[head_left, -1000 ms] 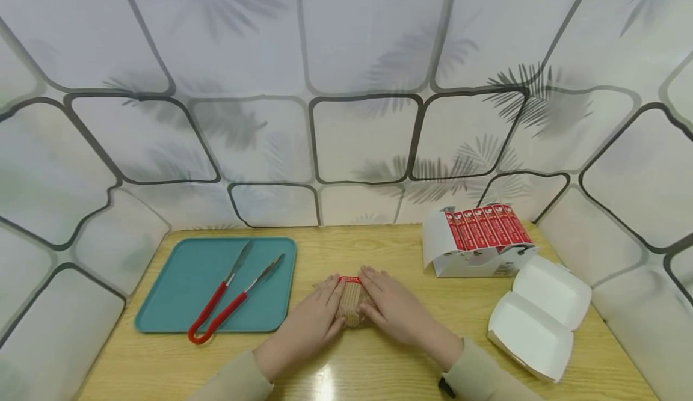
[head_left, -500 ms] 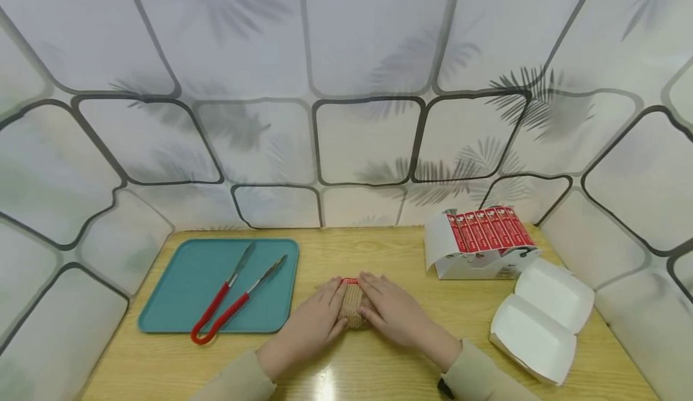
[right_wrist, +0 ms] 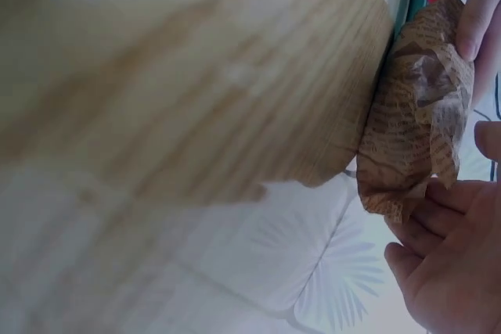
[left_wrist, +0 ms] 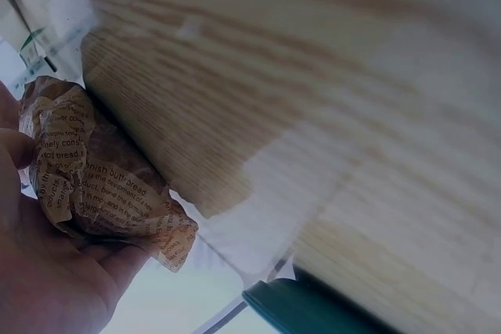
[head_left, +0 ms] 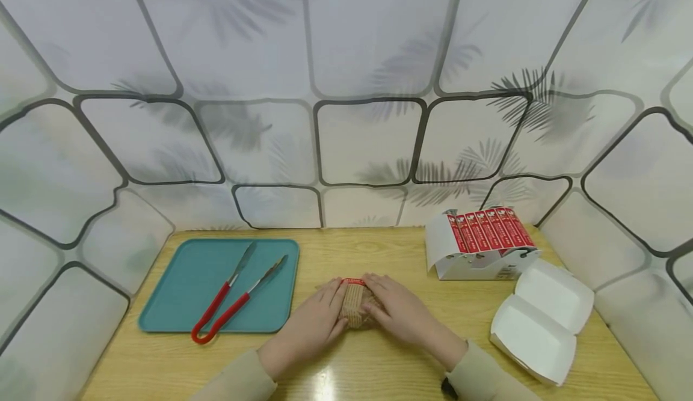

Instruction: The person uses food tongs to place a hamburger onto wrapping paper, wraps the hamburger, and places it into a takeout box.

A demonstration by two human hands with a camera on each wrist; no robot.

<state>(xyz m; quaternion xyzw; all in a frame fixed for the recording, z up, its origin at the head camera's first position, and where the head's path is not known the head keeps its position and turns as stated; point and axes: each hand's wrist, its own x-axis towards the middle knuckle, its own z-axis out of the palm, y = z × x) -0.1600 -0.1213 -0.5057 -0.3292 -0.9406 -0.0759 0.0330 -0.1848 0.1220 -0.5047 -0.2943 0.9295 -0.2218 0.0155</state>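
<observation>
A small packet [head_left: 353, 308] in brown printed paper, striped on top with a red band at its far end, lies on the table between both hands. My left hand [head_left: 310, 323] presses along its left side with fingers straight and together, the thumb at the near end. On the opposite side rests my right hand [head_left: 402, 314], fingers extended and thumb over the paper. In the left wrist view the crumpled paper end [left_wrist: 90, 170] bulges beside the left palm. The right wrist view has the right fingertips [right_wrist: 430, 213] at a loose paper flap. What is inside stays hidden.
On the left, red-handled metal tongs [head_left: 219, 311] lie on a teal tray [head_left: 189, 269], their bend past its front edge. A white box [head_left: 476, 264] with red labels stands back right. Before it sits an opened white clamshell carton [head_left: 533, 335]. A patterned wall surrounds the table.
The right hand has shifted slightly right, and more of the packet's striped top and right side shows. The left hand stays against the packet. The whole view has drifted a little.
</observation>
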